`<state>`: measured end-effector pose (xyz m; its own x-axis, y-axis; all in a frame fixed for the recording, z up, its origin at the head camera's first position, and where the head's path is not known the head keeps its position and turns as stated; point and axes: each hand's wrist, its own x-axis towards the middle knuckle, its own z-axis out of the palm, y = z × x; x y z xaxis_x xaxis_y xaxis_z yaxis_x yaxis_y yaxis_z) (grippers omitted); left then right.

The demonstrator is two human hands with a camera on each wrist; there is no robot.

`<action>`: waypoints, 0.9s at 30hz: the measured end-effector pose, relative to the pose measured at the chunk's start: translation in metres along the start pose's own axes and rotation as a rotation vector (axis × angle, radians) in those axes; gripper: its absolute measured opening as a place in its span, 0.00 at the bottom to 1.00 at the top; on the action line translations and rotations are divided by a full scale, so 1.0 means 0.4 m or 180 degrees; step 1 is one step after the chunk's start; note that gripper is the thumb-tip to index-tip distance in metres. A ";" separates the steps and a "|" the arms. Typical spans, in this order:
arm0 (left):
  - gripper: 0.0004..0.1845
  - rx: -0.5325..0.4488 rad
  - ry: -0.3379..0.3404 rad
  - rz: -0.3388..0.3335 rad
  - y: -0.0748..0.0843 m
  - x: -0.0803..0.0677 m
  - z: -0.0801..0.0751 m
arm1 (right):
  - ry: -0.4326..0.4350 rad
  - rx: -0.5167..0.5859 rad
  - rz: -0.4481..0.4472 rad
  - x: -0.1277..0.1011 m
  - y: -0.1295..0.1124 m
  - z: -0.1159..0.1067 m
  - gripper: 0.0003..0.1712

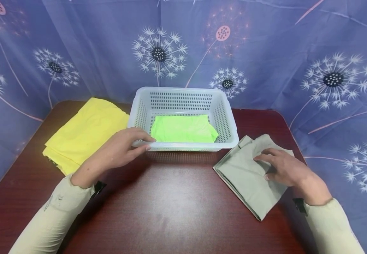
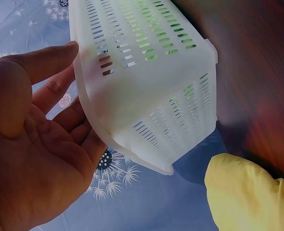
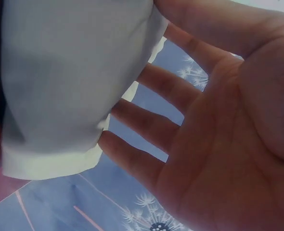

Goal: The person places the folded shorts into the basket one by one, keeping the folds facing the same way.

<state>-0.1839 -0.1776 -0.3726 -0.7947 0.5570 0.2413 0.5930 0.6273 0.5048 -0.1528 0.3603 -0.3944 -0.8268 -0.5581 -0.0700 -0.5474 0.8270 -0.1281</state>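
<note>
A white plastic basket with slotted walls stands at the back middle of the table. My left hand grips its near left corner; in the left wrist view the thumb lies along the rim and the fingers reach over it. Inside the basket lies a folded bright green cloth. A folded grey-green cloth rests on the table at the right. Over it is my right hand, fingers spread and fairly straight, their tips touching the fabric in the right wrist view.
A folded yellow cloth lies on the table left of the basket, close beside it. The dark red-brown table has rounded back corners. Behind it hangs a blue curtain with dandelion prints.
</note>
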 end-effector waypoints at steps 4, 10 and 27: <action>0.10 0.0001 0.0007 0.0020 0.000 0.001 0.000 | -0.0028 -0.0053 0.0119 -0.003 -0.017 -0.003 0.38; 0.10 0.0015 0.0029 0.0056 0.000 0.000 0.001 | -0.0105 -0.0107 0.0268 -0.005 -0.039 -0.003 0.39; 0.10 0.0018 -0.0014 -0.0002 0.002 -0.002 0.000 | -0.0193 -0.0060 0.0485 -0.009 -0.105 0.006 0.37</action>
<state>-0.1830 -0.1776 -0.3723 -0.7944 0.5591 0.2373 0.5933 0.6307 0.5002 -0.1263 0.3274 -0.3913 -0.8914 -0.4288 -0.1469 -0.4192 0.9031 -0.0930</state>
